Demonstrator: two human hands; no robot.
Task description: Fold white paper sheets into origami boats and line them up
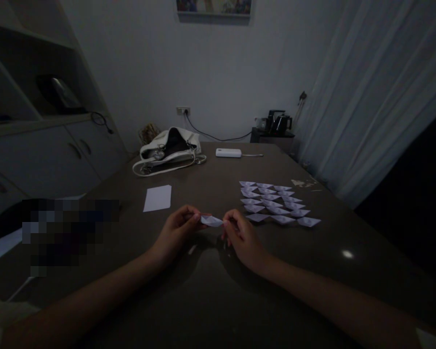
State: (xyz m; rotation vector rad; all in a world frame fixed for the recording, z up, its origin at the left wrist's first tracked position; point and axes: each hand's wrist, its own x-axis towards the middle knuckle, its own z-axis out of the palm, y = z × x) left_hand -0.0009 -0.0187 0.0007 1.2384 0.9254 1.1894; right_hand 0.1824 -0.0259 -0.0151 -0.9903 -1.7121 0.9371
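Just above the dark table, a small white paper boat (211,221) is held between my two hands. My left hand (179,228) pinches its left end between thumb and fingers. At the boat's right tip, the thumb and forefinger of my right hand (243,237) are closed on the paper. Several finished paper boats (276,204) stand in rows to the right, beyond my right hand. A stack of white paper sheets (157,198) lies to the left, beyond my left hand.
An open white handbag (170,148) stands at the table's back left. Near the back middle lies a white power bank (228,153) with a short cable. Paper scraps (305,183) lie at the right edge. A blurred patch (70,232) covers something on the left.
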